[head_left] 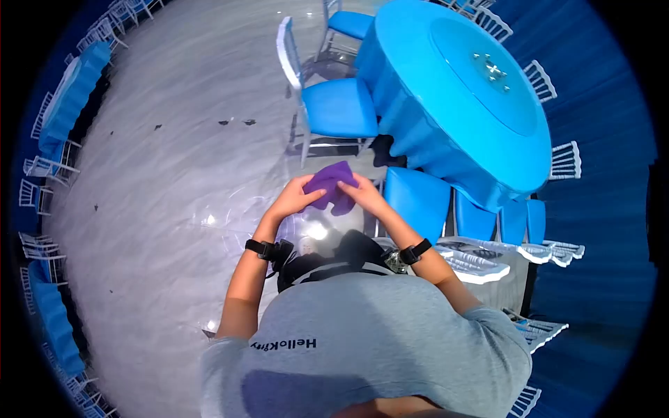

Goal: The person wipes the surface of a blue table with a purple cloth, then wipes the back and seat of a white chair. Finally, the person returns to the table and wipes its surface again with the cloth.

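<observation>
A purple cloth (329, 182) is stretched between my two hands, in front of my body and above the floor. My left hand (296, 197) is closed on its left edge, with the thumb lying over the fabric. On the right edge, my right hand (365, 194) pinches the cloth in the same way. The cloth is creased, with one corner pointing up and loose folds hanging below. My fingers behind it are partly hidden. Each wrist wears a black strap (263, 249).
To the right stands a round table (411, 52) with a blue cloth and a turntable (453, 42). A blue-seated white chair (339, 108) is ahead; another blue chair seat (417, 202) is close to my right arm. More tables and chairs line the left side, across the shiny grey floor (174, 174).
</observation>
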Motion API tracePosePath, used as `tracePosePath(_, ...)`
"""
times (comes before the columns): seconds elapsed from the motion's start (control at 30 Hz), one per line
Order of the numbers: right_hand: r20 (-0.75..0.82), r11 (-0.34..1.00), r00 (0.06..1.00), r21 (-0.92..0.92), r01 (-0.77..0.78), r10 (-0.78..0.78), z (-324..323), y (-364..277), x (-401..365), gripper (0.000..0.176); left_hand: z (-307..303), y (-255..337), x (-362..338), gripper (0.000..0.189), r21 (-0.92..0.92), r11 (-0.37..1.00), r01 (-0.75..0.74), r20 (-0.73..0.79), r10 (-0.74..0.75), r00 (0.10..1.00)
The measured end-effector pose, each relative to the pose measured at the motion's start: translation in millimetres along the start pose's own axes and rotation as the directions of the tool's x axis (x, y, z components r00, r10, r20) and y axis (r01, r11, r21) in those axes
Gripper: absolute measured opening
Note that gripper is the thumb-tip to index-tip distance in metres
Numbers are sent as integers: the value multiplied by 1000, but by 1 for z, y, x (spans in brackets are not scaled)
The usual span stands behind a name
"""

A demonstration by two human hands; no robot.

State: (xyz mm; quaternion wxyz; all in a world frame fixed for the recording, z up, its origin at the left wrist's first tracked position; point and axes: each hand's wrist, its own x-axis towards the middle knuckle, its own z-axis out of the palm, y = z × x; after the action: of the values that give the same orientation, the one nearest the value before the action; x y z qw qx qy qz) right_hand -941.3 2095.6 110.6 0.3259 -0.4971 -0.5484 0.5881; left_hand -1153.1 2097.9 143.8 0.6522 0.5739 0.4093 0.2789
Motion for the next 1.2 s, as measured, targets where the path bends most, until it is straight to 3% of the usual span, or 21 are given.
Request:
tracePosePath(0.1,-89,993,991,-58,99,-104,-6,19,44,40,-33,-36,12,26,-76,997,-32,-151,21,988)
tracePosePath(0.17,-147,991,985,-109,71,-87,-12,18,69,43,-57,-50,26,21,-62,997,-46,-196,33,980)
tracePosePath(0.23,-249,974,962,-221,54,-110,-21,30,104,46,-75,-39,31,18,-38,994,-103,-294,88,952)
tracePosePath(0.27,-238,957,953,-265,122,-188,-31,42,123,46,-86,-32,39,20,5,996,-89,-322,86,943)
tracePosePath(0.3,-225,933,938,-306,188,-263,-33,37,136,46,-96,-28,50,20,13,997,-78,-328,78,941)
tracePosePath(0.37,-231,870,941,-481,111,-248,-31,-13,159,44,-123,-19,80,25,-18,983,-183,-403,160,901)
tracePosePath(0.4,-232,898,940,-419,137,-251,-29,-23,179,44,-136,0,93,24,-9,992,-125,-442,108,890)
tracePosePath(0.43,-233,920,938,-356,163,-256,-25,-31,199,45,-149,4,113,24,61,986,-156,-513,165,842)
tracePosePath(0.5,-201,854,935,-495,160,-292,-16,-39,243,50,-184,5,161,22,289,957,-37,-627,218,748)
tracePosePath(0.53,-160,864,954,-481,148,-252,-9,-32,270,57,-200,-1,189,22,298,954,-32,-634,223,740)
tracePosePath(0.57,-142,797,904,-541,270,-403,3,-12,298,63,-214,-10,216,20,535,845,-9,-688,442,575)
tracePosePath(0.6,-112,755,889,-581,304,-445,15,-12,316,67,-224,-12,236,18,728,682,71,-648,650,398)
tracePosePath(0.63,-84,712,872,-618,334,-482,26,-18,329,71,-231,-6,250,15,636,771,33,-697,556,453)
tracePosePath(0.67,-92,732,901,-621,280,-423,31,-23,341,74,-235,-2,263,15,631,774,51,-699,539,470)
tracePosePath(0.73,-101,720,884,-626,299,-456,33,-25,367,74,-245,5,282,16,627,776,67,-680,503,533)
tracePosePath(0.83,-137,722,884,-639,265,-446,33,-43,387,72,-258,9,299,16,572,820,26,-690,464,556)
tracePosePath(0.9,-120,829,941,-517,213,-316,30,-59,404,72,-269,12,311,16,572,819,36,-685,454,570)
tracePosePath(1.0,-197,836,918,-510,203,-343,25,-59,451,67,-296,21,340,15,630,776,-16,-660,547,515)
tracePosePath(1.1,-298,844,897,-520,135,-327,23,-73,492,62,-327,28,380,16,629,774,-75,-620,557,553)
tracePosePath(1.17,-254,877,954,-481,20,-161,16,-93,506,72,-341,35,404,17,592,795,-135,-584,538,608)
tracePosePath(1.2,-339,894,926,-447,-6,-163,16,-93,513,75,-346,40,415,18,504,841,-196,-579,498,645)
